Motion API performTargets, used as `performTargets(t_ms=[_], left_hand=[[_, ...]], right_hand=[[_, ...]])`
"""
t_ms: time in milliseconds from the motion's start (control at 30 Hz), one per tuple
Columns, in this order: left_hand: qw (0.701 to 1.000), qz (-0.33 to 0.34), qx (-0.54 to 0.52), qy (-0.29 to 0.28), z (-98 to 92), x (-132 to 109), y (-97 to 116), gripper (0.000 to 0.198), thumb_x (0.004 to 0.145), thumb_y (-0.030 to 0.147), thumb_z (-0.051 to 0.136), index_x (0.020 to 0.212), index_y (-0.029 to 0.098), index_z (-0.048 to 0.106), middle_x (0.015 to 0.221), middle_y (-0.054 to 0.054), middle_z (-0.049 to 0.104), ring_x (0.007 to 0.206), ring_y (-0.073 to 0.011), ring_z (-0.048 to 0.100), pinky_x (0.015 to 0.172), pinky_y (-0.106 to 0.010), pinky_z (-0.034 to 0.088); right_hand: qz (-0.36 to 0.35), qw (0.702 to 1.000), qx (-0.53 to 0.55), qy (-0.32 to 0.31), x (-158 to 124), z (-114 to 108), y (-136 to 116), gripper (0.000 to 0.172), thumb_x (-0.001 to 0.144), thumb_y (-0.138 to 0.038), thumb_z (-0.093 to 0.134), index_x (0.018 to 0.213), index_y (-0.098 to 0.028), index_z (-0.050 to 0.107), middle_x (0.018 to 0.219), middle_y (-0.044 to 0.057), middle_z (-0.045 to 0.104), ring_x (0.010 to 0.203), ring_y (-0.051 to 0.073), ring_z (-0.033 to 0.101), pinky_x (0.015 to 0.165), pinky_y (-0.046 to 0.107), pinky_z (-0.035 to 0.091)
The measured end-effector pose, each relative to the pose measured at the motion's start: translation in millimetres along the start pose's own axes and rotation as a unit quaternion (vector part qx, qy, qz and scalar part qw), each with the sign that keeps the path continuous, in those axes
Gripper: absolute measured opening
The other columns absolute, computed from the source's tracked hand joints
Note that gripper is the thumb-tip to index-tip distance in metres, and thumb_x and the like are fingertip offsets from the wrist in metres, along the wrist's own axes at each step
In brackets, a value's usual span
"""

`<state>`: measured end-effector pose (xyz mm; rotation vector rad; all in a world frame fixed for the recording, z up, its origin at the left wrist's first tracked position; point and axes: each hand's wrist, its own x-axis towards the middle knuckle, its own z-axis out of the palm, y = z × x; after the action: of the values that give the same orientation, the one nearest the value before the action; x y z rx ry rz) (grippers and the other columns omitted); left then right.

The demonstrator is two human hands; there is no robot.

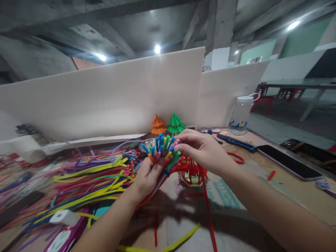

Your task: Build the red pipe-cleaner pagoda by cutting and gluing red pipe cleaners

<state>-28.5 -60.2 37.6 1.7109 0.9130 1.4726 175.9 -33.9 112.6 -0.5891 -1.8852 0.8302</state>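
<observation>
My left hand [148, 176] is wrapped round a bundle of pipe cleaners [160, 145], their blue, green, orange, yellow and pink ends fanned upward. At the right side of the bundle, my right hand [198, 148] pinches a pink pipe cleaner [176, 144] between thumb and finger. Behind and below the hands stands a small red lantern-like model [193, 176] with a pale base, partly hidden by the right hand. Farther back, an orange tiered roof shape [158, 125] and a green one [175, 123] stand near the partition.
A large heap of loose pipe cleaners [97, 182] spreads over the left side. A white plug [64, 217] lies at front left. On the right are a phone [288, 161], a dark blue utility knife [237, 142], red-handled scissors [237, 158] and a water bottle [239, 117]. A white partition [118, 101] borders the back.
</observation>
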Motion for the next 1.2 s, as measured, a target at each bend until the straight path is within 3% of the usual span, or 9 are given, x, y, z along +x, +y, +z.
performTargets(t_ms=[100,200,400,600,700,833,933,1067,1200], left_hand=[[0.998,0.037,0.034,-0.043,-0.9,2,0,0.040,0.101,0.048,0.052,0.117,0.020,0.076,0.120,-0.008,0.076,0.115,-0.0253,0.068,0.104,-0.033,0.050],[0.996,0.051,0.063,-0.045,-0.6,3,1,0.041,0.103,0.047,0.050,0.121,0.020,0.075,0.119,-0.007,0.076,0.111,-0.0247,0.069,0.104,-0.034,0.049],[0.991,0.063,0.105,-0.049,0.5,4,0,0.043,0.103,0.049,0.048,0.118,0.020,0.076,0.115,-0.008,0.078,0.105,-0.0251,0.071,0.101,-0.034,0.051],[0.982,0.066,0.167,-0.055,1.7,5,-2,0.041,0.103,0.046,0.047,0.119,0.019,0.074,0.112,-0.007,0.078,0.103,-0.0250,0.070,0.095,-0.033,0.052],[0.981,0.057,0.180,-0.050,3.9,4,-1,0.040,0.104,0.044,0.047,0.118,0.017,0.072,0.114,-0.007,0.077,0.102,-0.0244,0.070,0.093,-0.033,0.052],[0.976,0.054,0.208,-0.025,5.8,4,1,0.037,0.103,0.041,0.047,0.108,0.014,0.072,0.102,-0.007,0.077,0.095,-0.0235,0.069,0.086,-0.031,0.052],[0.972,0.077,0.221,-0.019,5.7,3,3,0.032,0.101,0.038,0.050,0.101,0.014,0.071,0.091,-0.005,0.076,0.080,-0.0200,0.068,0.074,-0.027,0.052],[0.970,0.103,0.214,-0.058,4.2,3,5,0.026,0.099,0.036,0.055,0.096,0.016,0.071,0.084,-0.003,0.074,0.072,-0.0180,0.066,0.068,-0.025,0.051],[0.971,0.090,0.214,-0.066,2.3,3,2,0.030,0.099,0.041,0.054,0.098,0.016,0.071,0.084,-0.004,0.074,0.071,-0.0190,0.066,0.067,-0.026,0.052]], right_hand=[[-0.002,0.998,0.031,-0.050,-1,-2,1,0.023,0.084,-0.041,0.076,0.086,-0.018,0.074,0.097,0.004,0.066,0.086,0.015,0.062,0.076,0.028,0.049],[0.005,0.995,0.058,-0.079,-2,-4,1,0.019,0.084,-0.037,0.076,0.083,-0.018,0.072,0.096,0.003,0.065,0.087,0.015,0.062,0.076,0.027,0.048],[0.013,0.998,0.024,-0.062,-3,-5,2,0.022,0.090,-0.034,0.066,0.080,-0.016,0.071,0.088,0.004,0.067,0.080,0.014,0.062,0.071,0.026,0.048],[-0.080,0.988,-0.131,0.006,-8,-5,-10,0.010,0.088,-0.016,0.071,0.080,-0.017,0.075,0.086,0.002,0.071,0.079,0.012,0.064,0.075,0.023,0.047],[-0.115,0.975,-0.187,0.025,-12,-2,-9,0.009,0.089,-0.018,0.073,0.081,-0.018,0.077,0.086,0.001,0.072,0.081,0.012,0.065,0.076,0.023,0.047],[-0.144,0.955,-0.252,0.057,-15,3,-5,0.014,0.094,-0.023,0.067,0.087,-0.017,0.078,0.088,0.004,0.073,0.086,0.016,0.064,0.079,0.028,0.046],[-0.127,0.967,-0.219,0.040,-13,0,-6,0.017,0.095,-0.019,0.064,0.085,-0.016,0.077,0.086,0.004,0.072,0.084,0.016,0.065,0.077,0.028,0.047],[-0.059,0.992,-0.108,0.009,-6,-13,-9,0.020,0.091,-0.020,0.066,0.074,-0.017,0.076,0.079,0.001,0.069,0.073,0.012,0.064,0.068,0.024,0.047],[-0.037,0.994,-0.070,0.077,-5,-24,-12,0.025,0.093,-0.029,0.067,0.072,-0.018,0.076,0.076,0.001,0.071,0.074,0.013,0.065,0.070,0.024,0.048]])
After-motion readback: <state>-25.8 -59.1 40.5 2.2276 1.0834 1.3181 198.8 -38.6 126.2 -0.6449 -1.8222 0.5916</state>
